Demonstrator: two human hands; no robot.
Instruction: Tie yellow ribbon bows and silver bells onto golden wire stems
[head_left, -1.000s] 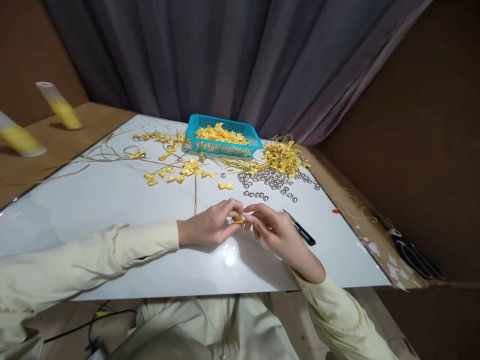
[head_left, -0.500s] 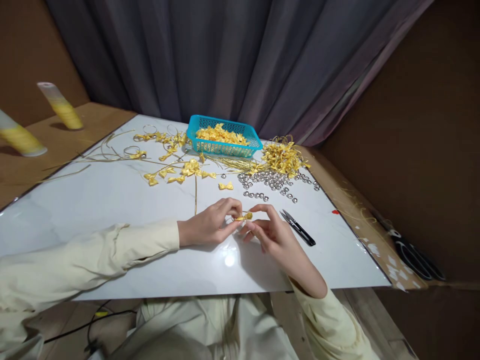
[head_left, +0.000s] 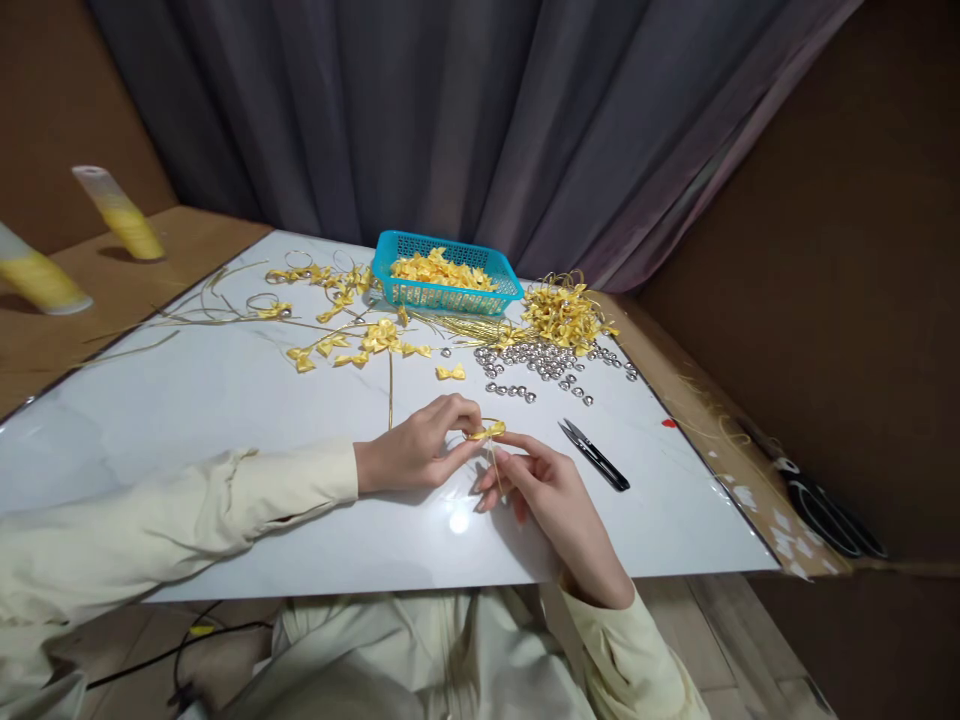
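Note:
My left hand (head_left: 424, 445) pinches a small yellow ribbon bow (head_left: 491, 430) between thumb and fingertips, just above the white tabletop. Behind the bow, a thin gold cord (head_left: 491, 420) curves in a loop. Light cord ends hang down from the bow's middle. At the bow's right side is my right hand (head_left: 546, 490), its index fingertip close to the ribbon. The thumb and curled fingers of that hand close around the hanging cord ends, though the exact grip is partly hidden. Black thread snips (head_left: 594, 455) lie to the right of my right hand.
A blue basket (head_left: 386, 265) holds yellow bows at the back. Beside it lie a pile of corded bows (head_left: 566, 318) and scattered silver beads (head_left: 544, 360). More loose bows (head_left: 382, 337) lie at left. Ribbon rolls (head_left: 127, 225) stand far left; black scissors (head_left: 821, 510) lie right.
My right hand has shifted down and slightly left, and its index finger has straightened. More of the bow and the hanging cord now shows. My left hand stays nearly still.

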